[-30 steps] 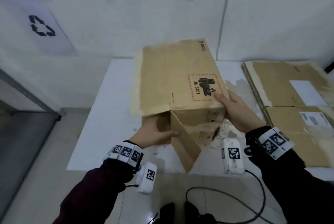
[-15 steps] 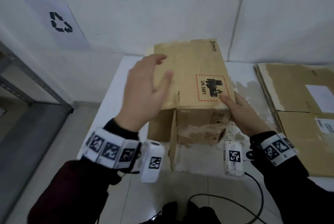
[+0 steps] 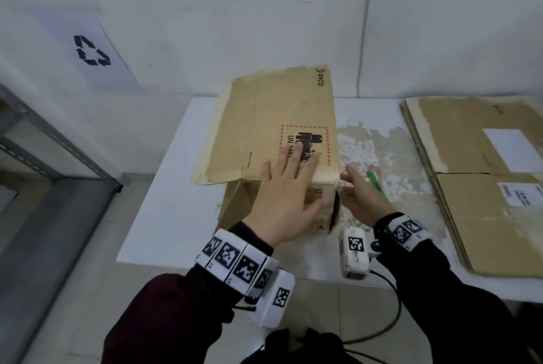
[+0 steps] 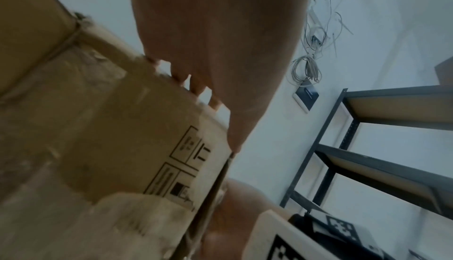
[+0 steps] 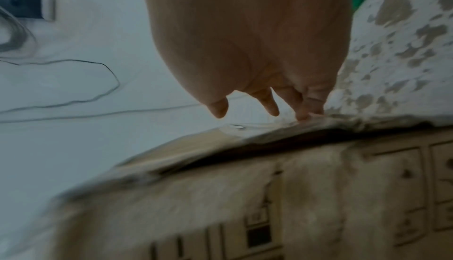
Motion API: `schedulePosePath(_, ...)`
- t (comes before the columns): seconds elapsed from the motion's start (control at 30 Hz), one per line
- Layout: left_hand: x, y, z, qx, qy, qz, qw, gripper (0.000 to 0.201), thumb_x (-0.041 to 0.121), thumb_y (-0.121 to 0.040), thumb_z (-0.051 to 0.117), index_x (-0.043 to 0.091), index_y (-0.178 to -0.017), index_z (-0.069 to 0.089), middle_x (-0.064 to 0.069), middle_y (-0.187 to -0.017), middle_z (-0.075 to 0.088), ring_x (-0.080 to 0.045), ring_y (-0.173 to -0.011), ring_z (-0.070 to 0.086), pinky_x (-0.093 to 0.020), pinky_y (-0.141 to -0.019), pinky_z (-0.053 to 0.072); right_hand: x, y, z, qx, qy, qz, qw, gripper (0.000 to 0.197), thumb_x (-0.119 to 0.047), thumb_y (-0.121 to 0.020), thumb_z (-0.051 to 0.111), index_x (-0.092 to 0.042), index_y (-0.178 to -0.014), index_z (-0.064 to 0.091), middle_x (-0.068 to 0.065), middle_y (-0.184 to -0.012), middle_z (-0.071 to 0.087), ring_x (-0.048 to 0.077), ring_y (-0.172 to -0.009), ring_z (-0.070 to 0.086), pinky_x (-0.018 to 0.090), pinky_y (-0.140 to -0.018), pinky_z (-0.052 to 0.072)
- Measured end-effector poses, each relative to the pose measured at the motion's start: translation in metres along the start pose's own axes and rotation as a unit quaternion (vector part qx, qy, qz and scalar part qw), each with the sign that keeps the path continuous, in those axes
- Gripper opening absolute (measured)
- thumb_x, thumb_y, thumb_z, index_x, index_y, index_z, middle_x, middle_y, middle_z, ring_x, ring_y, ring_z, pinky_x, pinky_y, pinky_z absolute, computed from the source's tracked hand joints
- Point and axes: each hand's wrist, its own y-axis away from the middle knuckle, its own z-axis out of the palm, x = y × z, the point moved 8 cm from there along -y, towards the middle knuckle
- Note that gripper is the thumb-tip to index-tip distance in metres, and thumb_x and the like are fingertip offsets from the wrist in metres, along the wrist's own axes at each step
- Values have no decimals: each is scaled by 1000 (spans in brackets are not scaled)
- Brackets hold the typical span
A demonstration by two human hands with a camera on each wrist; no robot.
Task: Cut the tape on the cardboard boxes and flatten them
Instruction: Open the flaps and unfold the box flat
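Brown corrugated cardboard box (image 3: 279, 140) with a red-bordered hazard label sits at the middle of my white worktop (image 3: 164, 216), half collapsed, its near end flaps hanging open. My left hand (image 3: 286, 196) lies flat on the top panel, fingers straight and spread, pressing down and grasping nothing. My right hand (image 3: 360, 199) sits at the box's three-o'clock corner, fingers loosely extended, tips just touching the torn edge; it grips nothing. A green-handled cutter (image 3: 374, 180) lies on the worktop just beyond that hand. At three o'clock, well apart, flattened brown cardboard sheets (image 3: 482, 187) with white labels lie stacked, so I judge earlier boxes done. This one looks cut open already; squashing it flat is what remains.
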Motion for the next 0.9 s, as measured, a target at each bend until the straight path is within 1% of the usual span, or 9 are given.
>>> schedulePosePath(0.13,-14,4,-5,59,-15,-50,997,79,64,-89,40,26,-151,10,-4,-161,-5,-24,-147,-12,-60,-113,1,0,-11,-9,-20,44,7,999,30,-36,-95,52,-13,-113,57,3,-100,63,21,-101,62,38,-91,45)
schedulePosePath(0.23,-14,-1,-17,134,-61,-87,985,75,72,-81,39,15,-129,40,-17,-149,33,-37,-142,22,-66,-104,27,-8,-11,-15,-26,-8,-11,1000,30,-25,-94,56,-12,-121,54,3,-101,59,21,-102,59,41,-94,47)
schedulePosePath(0.3,-5,-10,-19,154,-79,-83,981,74,73,-79,40,10,-117,45,-18,-140,43,-37,-138,29,-61,-102,32,-6,-6,-6,-59,28,-20,998,35,-25,-94,55,-13,-127,51,3,-111,60,20,-110,56,42,-97,45)
schedulePosePath(0.4,10,-21,-8,164,-87,-59,981,71,66,-83,46,7,-123,42,-20,-148,34,-34,-144,21,-59,-110,24,1,-6,4,-65,83,-32,994,33,-25,-97,50,-16,-129,50,6,-125,57,21,-115,54,40,-94,47)
schedulePosePath(0.5,22,-21,3,163,-111,-48,979,73,61,-84,45,11,-135,35,-24,-149,31,-38,-143,20,-63,-109,21,-3,-4,-4,-43,183,-59,980,34,-24,-99,42,-20,-132,48,7,-131,53,21,-112,53,34,-82,49)
schedulePosePath(0.6,27,-24,9,132,-135,-33,982,83,58,-79,52,26,-149,21,-27,-151,22,-43,-144,12,-66,-107,16,-5,-2,-12,-64,377,-103,918,45,-26,-98,43,-22,-142,36,9,-135,50,24,-114,52,28,-82,44)
schedulePosePath(0.7,27,-28,7,139,-156,-40,977,84,55,-70,65,24,-141,34,-26,-144,33,-46,-138,24,-69,-100,26,2,0,-19,-70,492,-121,859,57,-27,-96,47,-28,-148,24,13,-129,54,26,-105,56,26,-79,42)
schedulePosePath(0.77,31,-31,11,140,-171,-43,974,80,58,-69,65,22,-136,40,-24,-144,36,-47,-136,28,-71,-97,28,3,-3,-31,-32,533,-138,834,59,-25,-93,50,-26,-147,27,12,-123,58,28,-105,57,32,-83,47)
schedulePosePath(0.9,35,-35,10,155,-177,-47,971,74,61,-71,64,19,-130,46,-22,-143,41,-48,-135,32,-71,-95,29,28,-9,-60,-9,529,-96,843,54,-2,-89,47,-14,-141,36,16,-117,59,28,-103,57,33,-85,47)
